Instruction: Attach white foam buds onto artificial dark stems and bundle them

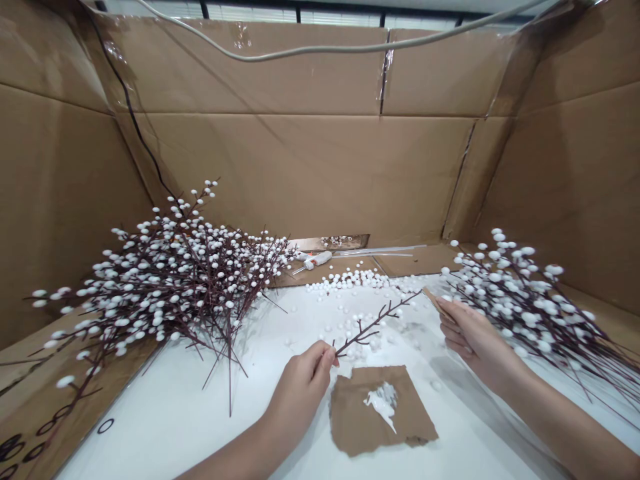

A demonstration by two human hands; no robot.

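Observation:
My left hand (299, 393) pinches the cut end of a thin dark twig (374, 327), which carries only a few white beads. My right hand (475, 337) grips a flat tan stick (438, 307), possibly wood, by its lower end. Between the hands, a torn cardboard scrap (350, 417) lies on the white surface (150, 433), holding a glossy white glue smear (383, 402). A large heap of artificial pussy willow branches (170, 280) with white beads lies to the left, and a smaller heap (520, 307) lies beside my right hand.
Loose white beads (350, 280) are scattered across the far part of the white surface. Behind them lie a white and orange hot glue gun (315, 260) and long clear glue sticks (375, 252). Cardboard walls (300, 167) surround the area, and a pale cable (340, 50) runs above.

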